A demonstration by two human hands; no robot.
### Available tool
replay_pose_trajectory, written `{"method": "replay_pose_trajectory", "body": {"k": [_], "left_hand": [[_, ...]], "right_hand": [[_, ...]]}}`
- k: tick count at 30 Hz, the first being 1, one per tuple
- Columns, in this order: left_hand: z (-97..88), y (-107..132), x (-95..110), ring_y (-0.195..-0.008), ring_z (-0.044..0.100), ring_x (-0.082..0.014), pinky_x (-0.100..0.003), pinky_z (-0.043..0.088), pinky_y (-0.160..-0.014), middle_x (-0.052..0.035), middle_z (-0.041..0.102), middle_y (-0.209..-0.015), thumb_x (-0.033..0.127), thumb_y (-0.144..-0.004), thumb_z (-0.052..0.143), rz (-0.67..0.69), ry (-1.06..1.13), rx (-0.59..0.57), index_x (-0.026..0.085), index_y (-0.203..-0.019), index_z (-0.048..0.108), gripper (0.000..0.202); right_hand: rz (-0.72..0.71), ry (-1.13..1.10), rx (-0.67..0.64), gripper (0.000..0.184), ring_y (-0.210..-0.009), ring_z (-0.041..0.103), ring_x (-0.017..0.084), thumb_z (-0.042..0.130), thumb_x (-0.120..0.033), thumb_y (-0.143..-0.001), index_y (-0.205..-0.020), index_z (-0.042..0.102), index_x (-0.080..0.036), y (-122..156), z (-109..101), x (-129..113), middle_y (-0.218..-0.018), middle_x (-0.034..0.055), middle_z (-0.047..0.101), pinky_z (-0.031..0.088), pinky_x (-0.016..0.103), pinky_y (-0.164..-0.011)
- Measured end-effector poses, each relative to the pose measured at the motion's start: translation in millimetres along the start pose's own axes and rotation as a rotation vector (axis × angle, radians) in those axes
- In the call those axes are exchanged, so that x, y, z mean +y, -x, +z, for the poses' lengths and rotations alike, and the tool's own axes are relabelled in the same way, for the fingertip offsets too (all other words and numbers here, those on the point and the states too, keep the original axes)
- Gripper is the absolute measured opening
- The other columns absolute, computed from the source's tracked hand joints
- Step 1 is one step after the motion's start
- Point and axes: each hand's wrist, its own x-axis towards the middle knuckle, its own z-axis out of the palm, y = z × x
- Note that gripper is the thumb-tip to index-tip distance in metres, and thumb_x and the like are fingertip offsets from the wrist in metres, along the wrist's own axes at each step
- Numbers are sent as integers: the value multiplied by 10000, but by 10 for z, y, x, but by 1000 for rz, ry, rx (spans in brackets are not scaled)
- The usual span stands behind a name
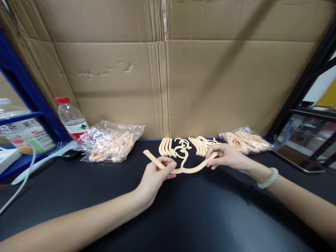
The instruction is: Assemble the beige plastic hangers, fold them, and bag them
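A peach-coloured plastic clothes hanger (193, 170) is held above the black tabletop, its two arms spread and its hook pointing away from me. My left hand (159, 173) is closed around the left arm, thumb on top, near the middle joint. At the other side my right hand (223, 155) pinches the right arm close to its end. Just beyond the hanger lie loose hanger arms (166, 146) in a row, several hooks (183, 142), and another row of arms (199, 147), all of the same colour.
Clear plastic bags of hanger parts lie on the left (112, 141) and right (246, 140). A red-capped bottle (72, 117) stands near the blue shelf frame (28, 84). Cardboard (236, 77) walls the back. A dark flat device (296, 159) lies at right.
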Motion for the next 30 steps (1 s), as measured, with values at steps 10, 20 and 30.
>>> {"method": "replay_pose_trajectory", "body": {"k": [10, 20, 30], "left_hand": [[-515, -123, 128, -687, 604, -149, -244, 503, -634, 6, 602, -710, 326, -734, 723, 246, -549, -74, 169, -841, 612, 220], [-674, -114, 153, -766, 593, -153, -257, 476, -704, -23, 648, -845, 246, -887, 610, 589, -1028, -494, 178, -884, 664, 87], [-785, -245, 71, -901, 604, -195, -316, 509, -803, -85, 649, -981, 172, -980, 456, 899, -1297, -445, 169, -1096, 664, 238]], "right_hand": [[-47, 676, -243, 143, -685, 585, 159, 741, -300, -770, -744, 675, -175, 39, -324, -13, -730, 7, 663, 431, 270, -637], [18, 759, -359, 219, -755, 584, 186, 746, -383, -761, -768, 693, -171, 54, -247, -44, -783, 27, 652, 439, 297, -691], [-35, 802, -211, 150, -679, 586, 166, 682, -308, -812, -745, 642, -179, 26, -211, 49, -727, 19, 645, 453, 283, -624]]}}
